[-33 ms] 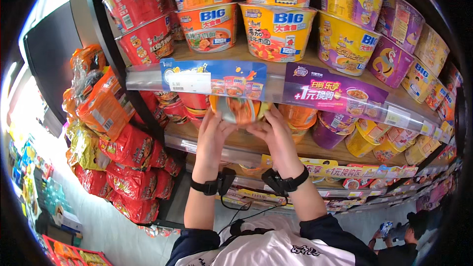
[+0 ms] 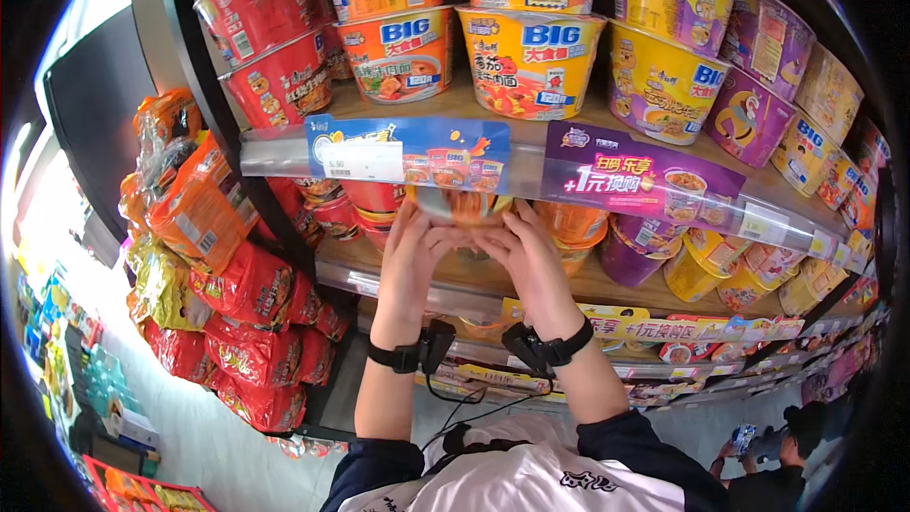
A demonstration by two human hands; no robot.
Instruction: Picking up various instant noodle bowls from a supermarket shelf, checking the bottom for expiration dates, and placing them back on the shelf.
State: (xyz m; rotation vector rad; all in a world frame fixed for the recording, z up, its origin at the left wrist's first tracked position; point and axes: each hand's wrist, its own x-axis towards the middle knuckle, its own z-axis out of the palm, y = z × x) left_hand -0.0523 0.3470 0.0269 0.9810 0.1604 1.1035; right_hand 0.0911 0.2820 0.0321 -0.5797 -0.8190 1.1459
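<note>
We record the noodle tub [image 2: 464, 209], orange with a pale lid area and blurred, at the front edge of the lower shelf [image 2: 474, 268], held between both hands; its far part is hidden behind the blue promotional strip [image 2: 441, 171]. We see the left hand [image 2: 409, 251] grasping it from the left and the right hand [image 2: 521, 251] from the right, fingers curled in along its near side. We note a black wrist strap [image 2: 393, 360] on the left wrist and a matching band [image 2: 571, 349] on the right. Just left of the left hand we find red tubs [image 2: 374, 195]; near the right hand, an orange tub [image 2: 575, 224], then, farther right, a purple tub [image 2: 633, 254] and yellow tubs [image 2: 701, 264]. On the upper shelf we log stacked tubs in red [image 2: 277, 85], orange [image 2: 396, 55] and yellow [image 2: 665, 85]. At far right of the blue strip runs a purple strip [image 2: 621, 175]. Well to the left we observe piled red noodle bags [image 2: 254, 284]. At the near right, another person [image 2: 773, 485] in dark clothing holds a phone [image 2: 744, 438].
</note>
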